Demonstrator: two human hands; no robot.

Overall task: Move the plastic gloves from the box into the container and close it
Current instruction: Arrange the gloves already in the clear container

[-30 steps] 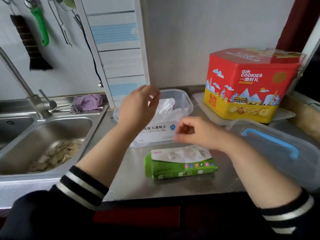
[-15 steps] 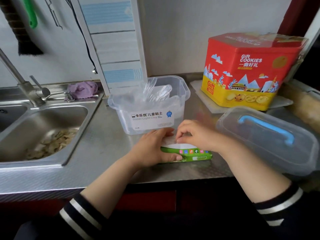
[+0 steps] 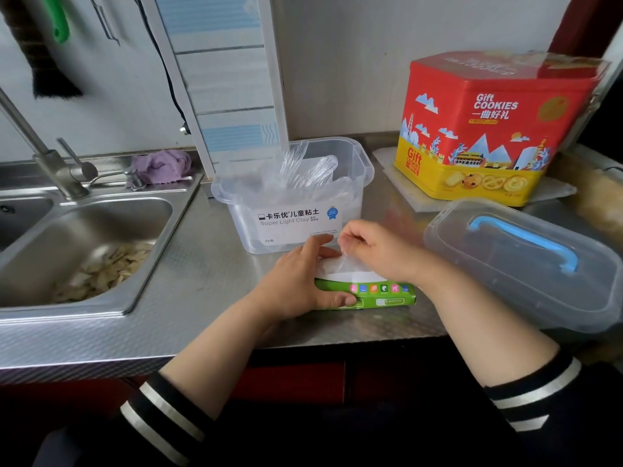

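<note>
Brushed steel counter [image 3: 188,284], clear glossy plastic container [image 3: 362,163]

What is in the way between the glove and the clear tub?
Nothing visible. The right hand pinches a glove at the green box; the open tub stands just behind, its lid off to the right.
</note>
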